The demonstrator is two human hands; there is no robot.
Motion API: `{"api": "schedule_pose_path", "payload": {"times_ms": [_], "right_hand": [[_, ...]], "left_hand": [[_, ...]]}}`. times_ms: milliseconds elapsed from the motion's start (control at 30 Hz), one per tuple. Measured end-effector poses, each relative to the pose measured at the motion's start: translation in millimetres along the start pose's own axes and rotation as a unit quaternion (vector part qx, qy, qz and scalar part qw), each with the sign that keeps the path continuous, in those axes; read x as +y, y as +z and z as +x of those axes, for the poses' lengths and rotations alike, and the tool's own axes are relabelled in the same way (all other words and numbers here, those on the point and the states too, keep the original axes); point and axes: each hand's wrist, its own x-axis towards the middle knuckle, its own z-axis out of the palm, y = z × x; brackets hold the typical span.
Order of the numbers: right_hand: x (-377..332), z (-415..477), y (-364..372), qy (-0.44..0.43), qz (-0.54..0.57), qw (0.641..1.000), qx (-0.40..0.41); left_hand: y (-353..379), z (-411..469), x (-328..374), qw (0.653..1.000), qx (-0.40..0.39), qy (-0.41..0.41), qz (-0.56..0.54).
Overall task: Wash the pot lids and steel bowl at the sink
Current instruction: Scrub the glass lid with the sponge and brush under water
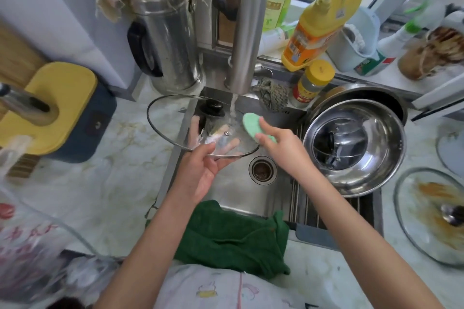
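Note:
A glass pot lid (173,120) with a black knob is held tilted over the sink (233,198), under running water from the tap (247,27). My left hand (200,170) holds the lid's near rim, its fingers spread behind the glass. My right hand (278,145) grips a green sponge (251,124) pressed on the lid's right part. A steel bowl (356,148) with a second lid inside sits on the rack at the right. A dirty glass lid (431,216) lies on the counter at far right.
A green towel (233,236) drapes over the sink's front edge. A steel kettle (168,42), detergent bottles (316,25) and a yellow-capped jar (311,83) stand behind the sink. A yellow and blue block (60,108) stands at the left. The drain (262,170) lies open below.

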Motion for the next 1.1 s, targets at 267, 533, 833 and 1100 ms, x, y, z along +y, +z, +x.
{"api": "schedule_pose_path", "payload": {"times_ms": [267, 533, 833, 1100], "right_hand": [[-4.8, 3.3, 3.7, -0.038, -0.045, 0.998, 0.005], [-18.9, 4.6, 14.7, -0.060, -0.046, 0.997, -0.001], [-28.1, -3.9, 10.6, -0.129, -0.094, 0.986, -0.056], [-26.1, -6.0, -4.5, -0.172, -0.150, 0.971, -0.076]], "left_hand": [[-10.5, -4.9, 8.5, 1.000, 0.020, 0.006, -0.014], [-11.7, -12.2, 5.7, 0.999, 0.031, -0.006, -0.008], [-19.4, -14.1, 6.6, 0.998, 0.042, -0.017, -0.047], [-22.5, -8.1, 12.5, 0.998, 0.048, -0.019, -0.031]]}}
